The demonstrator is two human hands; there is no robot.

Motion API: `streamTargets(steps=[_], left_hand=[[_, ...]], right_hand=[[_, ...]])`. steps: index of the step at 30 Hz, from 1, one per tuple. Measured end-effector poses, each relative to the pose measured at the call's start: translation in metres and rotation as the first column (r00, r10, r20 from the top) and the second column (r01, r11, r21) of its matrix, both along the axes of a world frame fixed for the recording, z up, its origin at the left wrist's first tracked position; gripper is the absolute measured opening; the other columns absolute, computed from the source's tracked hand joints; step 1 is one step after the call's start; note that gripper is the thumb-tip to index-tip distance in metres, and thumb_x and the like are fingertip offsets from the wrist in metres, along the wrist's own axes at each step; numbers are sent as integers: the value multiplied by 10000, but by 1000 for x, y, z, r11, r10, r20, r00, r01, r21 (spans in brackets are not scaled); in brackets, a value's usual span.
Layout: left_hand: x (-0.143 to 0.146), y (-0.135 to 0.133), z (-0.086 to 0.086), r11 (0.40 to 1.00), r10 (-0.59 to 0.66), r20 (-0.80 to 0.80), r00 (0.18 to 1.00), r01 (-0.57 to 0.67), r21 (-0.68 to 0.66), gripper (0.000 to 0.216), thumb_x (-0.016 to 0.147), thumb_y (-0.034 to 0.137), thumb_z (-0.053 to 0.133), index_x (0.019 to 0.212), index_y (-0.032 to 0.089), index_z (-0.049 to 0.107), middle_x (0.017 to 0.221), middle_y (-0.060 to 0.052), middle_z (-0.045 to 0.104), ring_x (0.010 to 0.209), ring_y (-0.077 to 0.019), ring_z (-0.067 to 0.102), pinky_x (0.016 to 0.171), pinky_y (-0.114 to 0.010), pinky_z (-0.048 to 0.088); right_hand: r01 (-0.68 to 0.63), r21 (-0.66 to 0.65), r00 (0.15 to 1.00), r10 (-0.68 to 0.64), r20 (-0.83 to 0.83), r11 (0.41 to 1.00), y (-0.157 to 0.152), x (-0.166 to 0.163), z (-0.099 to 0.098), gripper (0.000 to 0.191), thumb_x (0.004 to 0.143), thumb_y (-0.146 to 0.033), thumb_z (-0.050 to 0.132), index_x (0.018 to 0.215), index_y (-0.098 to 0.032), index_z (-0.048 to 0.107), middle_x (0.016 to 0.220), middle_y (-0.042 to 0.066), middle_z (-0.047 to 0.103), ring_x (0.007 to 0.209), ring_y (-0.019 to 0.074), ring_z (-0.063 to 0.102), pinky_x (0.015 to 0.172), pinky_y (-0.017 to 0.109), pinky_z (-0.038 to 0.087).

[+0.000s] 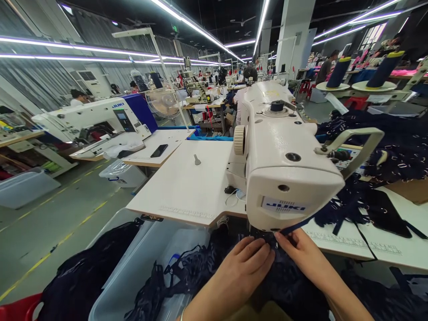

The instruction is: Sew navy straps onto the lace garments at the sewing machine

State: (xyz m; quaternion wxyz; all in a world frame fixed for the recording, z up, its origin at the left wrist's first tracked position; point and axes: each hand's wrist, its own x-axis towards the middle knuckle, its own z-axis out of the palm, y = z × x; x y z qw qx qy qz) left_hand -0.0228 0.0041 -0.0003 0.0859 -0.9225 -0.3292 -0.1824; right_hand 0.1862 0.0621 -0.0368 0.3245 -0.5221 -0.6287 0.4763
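Nearest, at the table's front edge, the left hand [242, 263] lies flat, fingers half curled, pressing the dark navy fabric [284, 285] just under the head of the white sewing machine [281, 169]. The right hand [301, 252] is pinched closed on a narrow navy strap [297, 225] that runs up and right toward the machine's face. The needle area is hidden behind the fingers. To do this well, I judge, the fabric should stay flat and taut between both hands, the strap fed straight rather than twisted, and fingertips kept clear of the needle.

Left of the hands, below the table's front-left corner, a clear plastic bin [133, 267] holds a tangle of dark straps and pieces — it looks partly full. On the table's right side lies a heap of navy pieces [384, 151]. Farther off, by the next table, a second clear bin [122, 171] sits on the floor; its contents are unclear.
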Motion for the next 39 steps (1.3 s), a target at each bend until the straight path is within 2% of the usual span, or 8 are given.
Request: streamTargets(steps=[8,14,19,23,26,30,34,39], left_hand=[[7,4,-5,998,39,68,997,-42,48,305,1000,177,446,1285,133,545,1244,-55,628,1195,-179,540,1039,-348,431],[8,9,2,1000,12,118,993,-13,12,287,994,196,476,1258,114,554,1210,-42,643,1171,-170,542,1023,-329,414],[11,12,7,1000,17,132,991,-14,-21,241,989,204,484,1199,136,581,1151,-14,658,1114,-152,548,950,-307,426],[15,8,2,998,64,115,991,-61,-24,223,965,192,514,1167,144,597,1134,-4,652,1066,-167,541,943,-327,411],[20,3,-3,993,118,52,992,-118,-9,272,953,197,528,1213,140,582,1208,-21,615,1061,-197,525,947,-364,400],[28,-3,-12,962,235,20,972,-235,137,324,952,226,534,1259,126,566,1245,-52,584,1080,-227,515,938,-384,397],[36,-6,-18,932,288,-20,958,-275,236,366,953,254,521,1275,83,560,1240,-91,577,1083,-244,521,936,-367,403],[40,-6,-22,915,311,-9,950,-296,273,354,971,282,491,1252,87,582,1215,-92,587,1067,-235,536,897,-340,430]], right_hand=[[32,8,999,-32,-8,999,0,3,2,289,853,-494,562,884,-212,615,730,13,613,809,238,600,743,350,497],[53,-26,999,-52,6,998,-1,6,8,273,820,-490,608,805,-218,621,651,0,583,766,236,590,721,336,493],[71,-54,995,-75,-72,996,-5,1,13,304,856,-521,558,895,-220,574,668,-26,518,693,191,553,639,288,476],[99,-111,988,-111,-107,989,-8,-2,13,361,882,-583,469,860,-226,518,642,-52,433,577,148,480,515,248,435],[128,-30,990,-130,-53,991,-4,-4,11,361,880,-556,453,939,-216,559,744,3,568,746,205,585,682,313,504],[134,123,986,-144,79,983,12,-7,11,334,817,-451,479,952,-192,643,1002,116,696,1044,311,607,898,436,473],[65,186,989,-88,118,980,27,-10,12,296,736,-384,491,833,-201,702,1001,129,742,1062,344,636,914,466,487],[31,344,976,-102,190,939,34,-8,5,291,764,-335,508,912,-205,722,989,108,752,1027,314,662,871,417,535]])
